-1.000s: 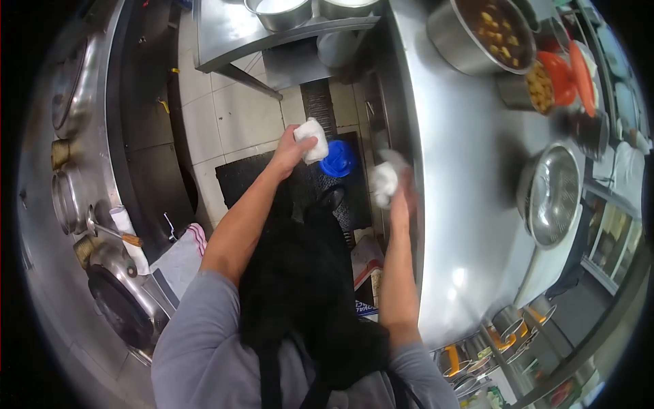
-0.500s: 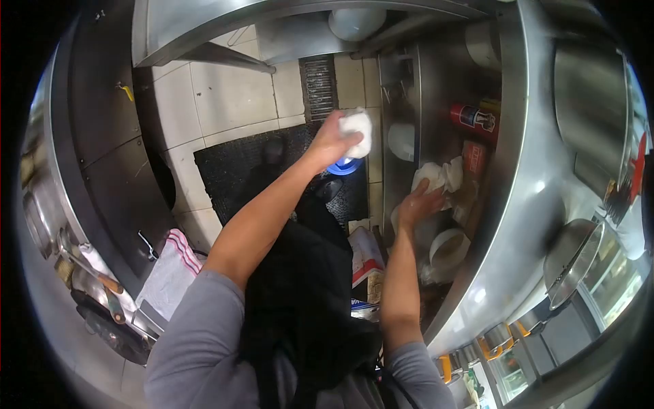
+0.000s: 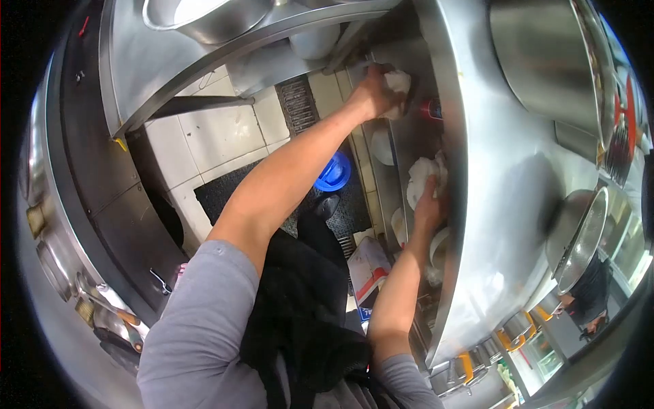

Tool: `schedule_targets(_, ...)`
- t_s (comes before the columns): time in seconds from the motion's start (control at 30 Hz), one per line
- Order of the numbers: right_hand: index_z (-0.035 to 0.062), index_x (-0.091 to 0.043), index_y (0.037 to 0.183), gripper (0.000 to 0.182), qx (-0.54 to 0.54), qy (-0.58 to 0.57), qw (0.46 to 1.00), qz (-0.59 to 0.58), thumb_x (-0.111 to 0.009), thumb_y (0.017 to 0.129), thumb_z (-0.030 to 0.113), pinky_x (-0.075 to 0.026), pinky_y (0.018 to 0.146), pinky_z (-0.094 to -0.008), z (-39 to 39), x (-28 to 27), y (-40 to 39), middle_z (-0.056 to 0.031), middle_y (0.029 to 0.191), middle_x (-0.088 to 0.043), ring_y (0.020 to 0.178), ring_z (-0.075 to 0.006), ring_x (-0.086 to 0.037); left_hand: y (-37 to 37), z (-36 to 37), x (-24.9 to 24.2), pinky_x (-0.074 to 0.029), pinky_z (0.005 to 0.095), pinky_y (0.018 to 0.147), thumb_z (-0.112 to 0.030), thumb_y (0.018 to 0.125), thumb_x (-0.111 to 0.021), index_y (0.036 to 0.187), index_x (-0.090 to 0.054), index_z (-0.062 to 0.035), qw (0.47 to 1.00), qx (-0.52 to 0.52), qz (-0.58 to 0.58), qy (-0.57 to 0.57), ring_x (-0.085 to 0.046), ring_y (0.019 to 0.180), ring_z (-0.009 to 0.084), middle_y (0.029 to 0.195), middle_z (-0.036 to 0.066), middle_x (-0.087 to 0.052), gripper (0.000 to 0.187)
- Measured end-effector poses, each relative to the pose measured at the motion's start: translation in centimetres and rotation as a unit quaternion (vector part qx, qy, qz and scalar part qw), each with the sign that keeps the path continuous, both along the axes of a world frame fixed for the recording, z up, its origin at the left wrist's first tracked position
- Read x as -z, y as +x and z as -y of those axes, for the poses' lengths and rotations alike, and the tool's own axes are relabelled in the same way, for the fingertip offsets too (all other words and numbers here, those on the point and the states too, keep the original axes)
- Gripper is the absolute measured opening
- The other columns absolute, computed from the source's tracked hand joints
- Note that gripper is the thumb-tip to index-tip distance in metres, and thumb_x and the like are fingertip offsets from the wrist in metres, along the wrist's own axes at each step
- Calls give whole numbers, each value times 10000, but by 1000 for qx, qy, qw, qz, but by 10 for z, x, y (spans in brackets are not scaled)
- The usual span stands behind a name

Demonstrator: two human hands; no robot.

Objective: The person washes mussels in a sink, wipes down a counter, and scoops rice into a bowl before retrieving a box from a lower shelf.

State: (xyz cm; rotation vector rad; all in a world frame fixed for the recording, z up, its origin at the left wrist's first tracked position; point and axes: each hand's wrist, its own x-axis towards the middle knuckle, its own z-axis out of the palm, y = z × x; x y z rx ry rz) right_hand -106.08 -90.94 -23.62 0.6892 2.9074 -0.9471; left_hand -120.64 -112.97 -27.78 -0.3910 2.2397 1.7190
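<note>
My left hand (image 3: 375, 93) reaches over the lower shelf (image 3: 415, 44) under the steel counter. Its fingers are closed around a crumpled white cloth (image 3: 397, 83). Nearer to me, under the counter's edge, my right hand (image 3: 428, 206) grips another white bundle (image 3: 422, 178) that looks like bunched cloth; part of its fingers is hidden behind it. A red can or bottle (image 3: 431, 109) lies on the shelf between the two hands, partly covered by the counter edge. Beside my right wrist is a white round container (image 3: 441, 247).
On the black floor mat (image 3: 231, 187) sits a blue plastic bucket (image 3: 334, 172), near my shoe (image 3: 327, 206). A large steel pot (image 3: 545, 65) and a strainer (image 3: 582, 238) occupy the countertop (image 3: 501, 204) at right. Another person (image 3: 589, 293) is at far right.
My left hand has moved from above the floor to the right, over the shelf, with its cloth. The right hand still grips its bundle. The view has shifted, showing more countertop.
</note>
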Motion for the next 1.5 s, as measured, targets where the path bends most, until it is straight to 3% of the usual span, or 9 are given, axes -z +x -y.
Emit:
schedule_targets(0.37, -1, -571, 1275, 459, -24, 157, 987, 16, -582, 951, 324, -428, 980, -515, -6, 80, 25, -241, 1195, -625, 1114, -441, -577, -44, -67, 149, -475, 437, 965, -255, 834, -693, 1304, -518, 1, 963, 141, -142, -181, -617, 1073, 370, 1082, 199, -676, 563)
schedule_targets(0.4, 9, -593, 1249, 440, -76, 156, 983, -55, -609, 935, 316, -450, 969, -494, 0, 60, 19, -224, 1149, -652, 1101, -430, -594, -11, -46, 22, -538, 439, 813, -242, 809, -724, 1253, -537, 20, 993, 14, 12, -114, -653, 938, 354, 958, 189, -695, 548)
schedule_targets(0.43, 63, -693, 1111, 416, -103, 246, 950, -160, -615, 917, 422, -521, 717, -471, 7, 50, 8, -207, 953, -708, 858, -391, -670, 16, -50, 146, -551, 426, 696, -228, 770, -759, 1265, -496, 26, 981, 6, -179, 75, -654, 874, 318, 918, 190, -686, 615)
schedule_targets(0.47, 28, -666, 1137, 437, -135, 299, 921, -212, -638, 896, 392, -520, 780, -485, -11, 81, 3, -202, 1047, -694, 907, -392, -665, 45, -7, -11, -541, 387, 724, -201, 762, -778, 1332, -399, 10, 993, 8, -20, 118, -631, 881, 257, 971, 154, -666, 716)
schedule_targets(0.67, 38, -549, 1320, 640, -141, 416, 896, 60, -596, 889, 509, -449, 957, -510, -23, 144, -87, -238, 1255, -575, 1133, -438, -551, 272, 99, -33, -485, 399, 914, -209, 749, -745, 1284, -468, -10, 983, -145, 34, 108, -590, 1080, 289, 1161, 187, -589, 634)
schedule_targets(0.8, 93, -375, 1463, 745, -170, 309, 905, -238, -541, 901, 553, -410, 997, -544, 27, 109, -46, -252, 1436, -388, 1239, -449, -457, 470, 126, -67, -494, 397, 909, -261, 770, -739, 1292, -463, -52, 938, -321, 124, 27, -604, 1075, 275, 1144, 166, -604, 628)
schedule_targets(0.9, 59, -462, 1373, 656, -301, 260, 917, -34, -588, 897, 493, -475, 908, -550, 99, 20, 24, -288, 1349, -436, 1154, -472, -512, 595, 101, -152, -486, 398, 929, -252, 757, -757, 1309, -457, -73, 863, -471, 176, -37, -592, 1081, 252, 1152, 146, -595, 653)
schedule_targets(1.2, -14, -569, 1239, 492, -823, -5, 566, 51, -688, 846, 259, -413, 1002, -513, 227, -64, 150, -308, 1250, -513, 1173, -461, -490, 887, 53, -215, -471, 375, 932, -77, 829, -660, 1350, -340, -20, 302, -934, 19, -190, -536, 1099, 252, 1231, 176, -522, 614)
schedule_targets(1.5, 19, -586, 1205, 385, -914, -133, 337, -183, -633, 863, 190, -460, 924, -488, 549, -282, 390, -225, 1132, -610, 1075, -402, -562, 956, 91, -206, -467, 343, 944, -193, 879, -720, 1363, -417, 11, 374, -912, -45, -164, -559, 1117, 211, 1239, 134, -559, 607)
